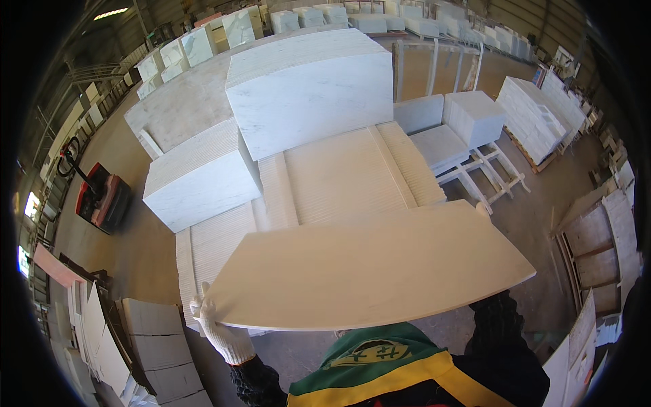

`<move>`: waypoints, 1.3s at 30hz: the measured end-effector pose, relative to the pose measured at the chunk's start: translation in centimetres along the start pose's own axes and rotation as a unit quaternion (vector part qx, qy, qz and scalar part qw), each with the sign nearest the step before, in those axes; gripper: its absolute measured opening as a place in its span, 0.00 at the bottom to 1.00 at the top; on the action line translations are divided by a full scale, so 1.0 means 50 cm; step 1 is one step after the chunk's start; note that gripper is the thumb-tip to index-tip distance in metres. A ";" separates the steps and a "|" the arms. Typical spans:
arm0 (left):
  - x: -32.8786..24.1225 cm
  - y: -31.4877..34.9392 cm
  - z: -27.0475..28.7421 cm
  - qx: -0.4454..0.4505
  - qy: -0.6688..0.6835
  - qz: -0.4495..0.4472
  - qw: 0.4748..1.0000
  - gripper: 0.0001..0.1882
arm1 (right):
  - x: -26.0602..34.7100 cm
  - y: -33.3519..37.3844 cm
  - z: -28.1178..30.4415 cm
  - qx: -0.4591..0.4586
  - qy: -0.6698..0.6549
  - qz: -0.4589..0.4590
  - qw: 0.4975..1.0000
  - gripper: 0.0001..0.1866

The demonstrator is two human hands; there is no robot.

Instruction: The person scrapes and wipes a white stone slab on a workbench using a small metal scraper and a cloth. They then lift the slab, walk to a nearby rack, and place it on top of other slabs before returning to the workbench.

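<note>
A flat, smooth beige stone slab (366, 268) spans the space before my chest, held nearly level above the stacks. My left hand (222, 329), in a white knit glove, is closed on its left edge. Most of my right hand (483, 209) is hidden behind the slab; only a bit of white glove shows at the far right edge, and the dark right sleeve runs up beneath the board. Just beyond lie stacked slabs with thin spacer strips (393, 166) on top. A block of white, grey-veined slabs (315, 95) rests on them, with a lower white stack (203, 176) to its left.
On the left floor stands a red pallet truck (102, 197). White stone stacks on a slatted pallet (485, 173) are at the right, with another wrapped-looking pile (532, 119) farther off. Leaning panels flank me at lower left (152, 339) and right (593, 237).
</note>
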State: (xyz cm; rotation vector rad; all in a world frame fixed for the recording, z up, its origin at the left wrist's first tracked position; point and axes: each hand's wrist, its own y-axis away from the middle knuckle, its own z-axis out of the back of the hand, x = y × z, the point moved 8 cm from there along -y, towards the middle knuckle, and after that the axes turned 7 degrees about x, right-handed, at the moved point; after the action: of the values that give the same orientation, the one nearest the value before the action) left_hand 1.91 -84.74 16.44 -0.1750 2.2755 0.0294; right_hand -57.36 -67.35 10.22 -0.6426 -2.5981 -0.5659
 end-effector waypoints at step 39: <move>0.343 -0.414 -0.316 -0.053 -0.158 -0.029 0.986 0.06 | 0.043 -0.850 -0.035 0.047 0.052 -0.080 0.994 0.32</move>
State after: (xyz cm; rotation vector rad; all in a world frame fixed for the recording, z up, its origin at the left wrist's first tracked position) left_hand -18.22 -108.50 14.53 -0.2720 1.9521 0.1382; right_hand -80.29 -101.96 0.62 -0.3675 -2.5747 -0.5064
